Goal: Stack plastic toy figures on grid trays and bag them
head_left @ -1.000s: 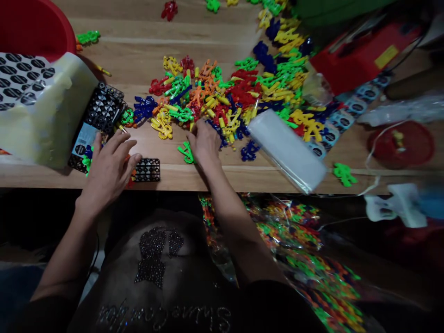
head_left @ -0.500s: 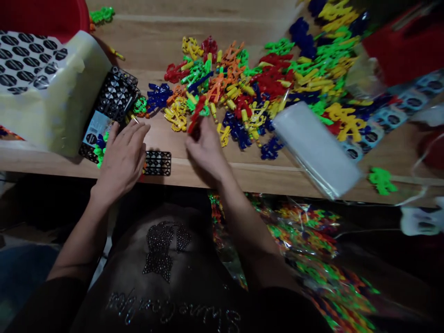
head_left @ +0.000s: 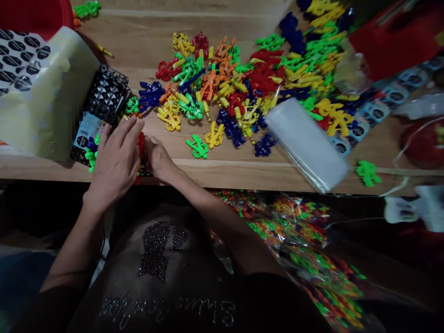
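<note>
My left hand lies palm down near the table's front edge, fingers stretched over a small black studded piece and some green pieces. My right hand sits right beside it, fingers closed around a red plastic piece held against the left hand. A larger black studded block lies just beyond my left fingertips. A heap of coloured plastic pieces spreads across the wooden table. A loose green piece and a yellow one lie to the right of my hands.
A yellowish box with black ovals stands at left, a red tub behind it. A clear plastic bag lies at right near a red box. A bag of coloured pieces rests below the table edge.
My right hand picked a red piece out of the heap and carried it left to my left hand. The left hand stayed over the small black piece.
</note>
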A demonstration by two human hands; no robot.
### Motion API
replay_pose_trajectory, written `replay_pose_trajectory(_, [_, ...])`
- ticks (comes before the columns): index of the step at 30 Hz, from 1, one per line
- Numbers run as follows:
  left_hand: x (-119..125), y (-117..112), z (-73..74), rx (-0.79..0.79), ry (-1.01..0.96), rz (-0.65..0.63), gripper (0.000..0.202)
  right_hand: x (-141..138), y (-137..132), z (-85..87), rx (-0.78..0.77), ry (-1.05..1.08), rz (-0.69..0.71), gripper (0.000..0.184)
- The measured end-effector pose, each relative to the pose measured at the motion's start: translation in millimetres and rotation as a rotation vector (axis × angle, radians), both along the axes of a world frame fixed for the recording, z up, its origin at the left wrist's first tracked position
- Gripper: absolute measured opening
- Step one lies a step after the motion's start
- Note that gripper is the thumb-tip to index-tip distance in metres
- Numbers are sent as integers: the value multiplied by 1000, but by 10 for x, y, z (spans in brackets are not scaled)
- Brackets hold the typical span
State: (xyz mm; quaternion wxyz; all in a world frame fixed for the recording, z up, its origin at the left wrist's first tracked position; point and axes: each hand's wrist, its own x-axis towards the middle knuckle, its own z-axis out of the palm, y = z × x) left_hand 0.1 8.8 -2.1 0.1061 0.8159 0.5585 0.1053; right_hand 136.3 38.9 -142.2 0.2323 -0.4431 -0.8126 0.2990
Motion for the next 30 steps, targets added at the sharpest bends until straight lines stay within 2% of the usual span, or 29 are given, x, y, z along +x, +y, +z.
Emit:
replay_pose_trajectory(4, [9,-4,-2,12,19,-39,49,-49,31,-5,19,-23,68,37])
replay_pose_trajectory(7, [1,3,-37,45,9,-37,42,163,293,114,49,0,153,32])
replay_pose_trajectory(9, [-9,7,-65,82,-10,-20,39,426,518,238,128,-24,70,30])
replay_pose_trajectory(11, [-16,8,-90,108,-30,-11,38,705,693,352,190,-81,-130,29])
replay_pose_trajectory(13, [-19,8,-106,108,-41,-2,37,925,756,420,177,-167,-302,30])
replay_pose_trajectory(15, [-18,8,-114,88,-46,14,38,1055,694,439,129,-253,-351,33])
replay_pose_trajectory(17, [-15,10,-116,65,-49,25,39,1120,560,425,87,-270,-290,32])
replay_pose_trajectory(21, [-9,0,-84,39,-37,9,39,1210,415,416,63,-96,-186,24])
replay_pose_trajectory(24, [4,-30,-15,23,-31,14,42,1237,535,474,90,-52,-143,24])
replay_pose_trajectory(28, [29,-44,45,21,-40,-9,44,1146,782,538,110,-180,64,32])
replay_pose_trajectory(30, [42,-29,28,15,-19,-18,43,1108,881,511,117,-234,103,32])
